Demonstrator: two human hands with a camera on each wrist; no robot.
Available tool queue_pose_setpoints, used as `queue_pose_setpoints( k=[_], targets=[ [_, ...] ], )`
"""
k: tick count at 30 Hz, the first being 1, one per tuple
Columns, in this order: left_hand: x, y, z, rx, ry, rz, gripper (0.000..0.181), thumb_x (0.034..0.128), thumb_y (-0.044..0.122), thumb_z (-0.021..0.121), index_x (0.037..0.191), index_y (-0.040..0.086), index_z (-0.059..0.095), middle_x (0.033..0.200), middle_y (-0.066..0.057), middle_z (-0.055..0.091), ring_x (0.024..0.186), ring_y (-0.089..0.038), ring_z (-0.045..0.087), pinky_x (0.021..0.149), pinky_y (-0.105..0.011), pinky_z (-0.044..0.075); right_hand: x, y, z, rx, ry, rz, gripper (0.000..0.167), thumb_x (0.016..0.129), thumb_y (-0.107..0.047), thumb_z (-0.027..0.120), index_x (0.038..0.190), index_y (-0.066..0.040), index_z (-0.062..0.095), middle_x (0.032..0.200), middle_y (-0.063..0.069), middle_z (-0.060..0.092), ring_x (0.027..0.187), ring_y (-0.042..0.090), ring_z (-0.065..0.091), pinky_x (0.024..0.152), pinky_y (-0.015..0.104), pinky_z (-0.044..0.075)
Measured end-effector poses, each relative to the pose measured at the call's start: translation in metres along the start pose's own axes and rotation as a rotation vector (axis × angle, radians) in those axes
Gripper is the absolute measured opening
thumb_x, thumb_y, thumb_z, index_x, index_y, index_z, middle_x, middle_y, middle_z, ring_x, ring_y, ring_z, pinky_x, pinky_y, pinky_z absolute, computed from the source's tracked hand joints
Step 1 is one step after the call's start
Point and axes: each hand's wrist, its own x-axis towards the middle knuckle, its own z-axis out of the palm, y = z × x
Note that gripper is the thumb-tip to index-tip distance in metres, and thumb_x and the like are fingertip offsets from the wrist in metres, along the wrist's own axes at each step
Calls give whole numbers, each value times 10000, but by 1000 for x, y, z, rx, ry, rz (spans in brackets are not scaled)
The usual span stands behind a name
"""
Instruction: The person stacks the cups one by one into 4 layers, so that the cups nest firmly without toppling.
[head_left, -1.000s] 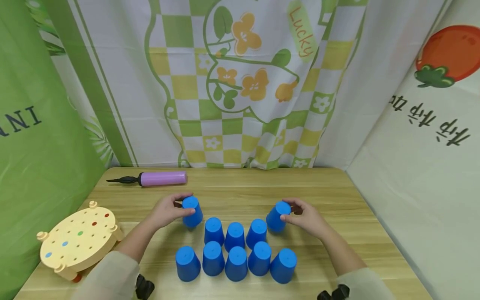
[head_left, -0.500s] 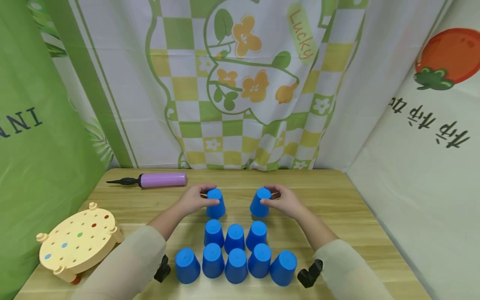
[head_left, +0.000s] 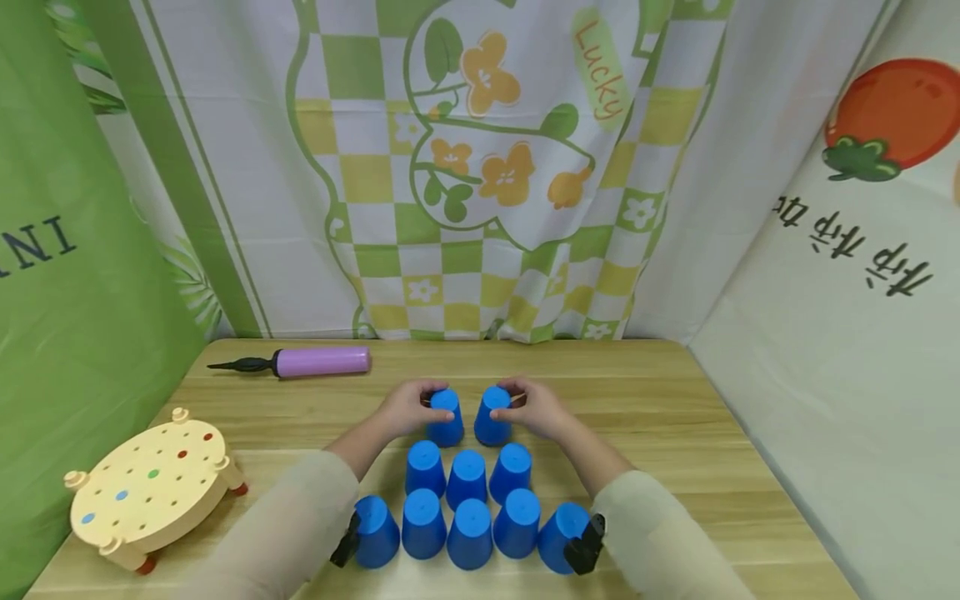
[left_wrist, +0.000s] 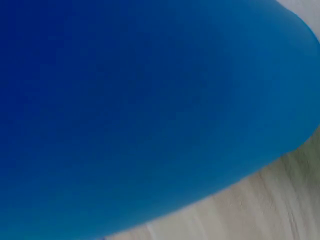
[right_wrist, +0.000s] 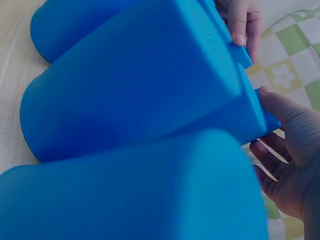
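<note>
Two upturned blue cups stand side by side at the back of the group with a narrow gap between them. My left hand [head_left: 408, 408] grips the left one [head_left: 446, 418] between thumb and fingers; my right hand [head_left: 537, 408] grips the right one [head_left: 492, 417] the same way. In front are a row of three blue cups [head_left: 467, 479] and a nearer row of several more [head_left: 470, 533]. A blue cup [left_wrist: 150, 110] fills most of the left wrist view. The right wrist view shows the right hand [right_wrist: 295, 150] behind large near cups [right_wrist: 125, 80].
On the wooden table [head_left: 637, 400], a purple pump [head_left: 322, 361] with a black nozzle lies at the back left. A cream pegged board [head_left: 153, 483] with short legs is at the left. Patterned curtains [head_left: 480, 292] hang behind the table's back edge.
Both hands have moved inward with their cups, from far apart to nearly together behind the row of three. The other cups have stayed in place.
</note>
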Motion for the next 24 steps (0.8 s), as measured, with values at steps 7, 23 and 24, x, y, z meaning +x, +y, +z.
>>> queue_pose_setpoints(
  k=[7, 23, 24],
  targets=[
    [1, -2, 6, -24, 10, -8, 558, 872, 233, 751, 1360, 40, 560, 1376, -139, 588, 1262, -331, 557, 1057, -481, 470, 1, 2, 10, 20, -14, 4, 491, 855, -228, 767, 1292, -79, 602, 1220, 103, 641, 1054, 244, 622, 876, 387, 561],
    [-3, 0, 9, -50, 7, -2, 591, 874, 233, 749, 1377, 14, 531, 1370, -169, 583, 1267, -357, 552, 1048, -494, 475, -1, 0, 14, 43, -16, 18, 590, 872, -241, 749, 1392, -75, 525, 1315, 145, 604, 1150, 312, 599, 906, 421, 555],
    [-4, 0, 8, -52, 7, -4, 603, 873, 242, 751, 1383, 16, 524, 1368, -169, 584, 1268, -359, 551, 1045, -498, 476, -2, 0, 13, 50, -12, 23, 609, 870, -245, 750, 1405, -76, 511, 1325, 149, 598, 1161, 315, 595, 912, 429, 553]
  ],
)
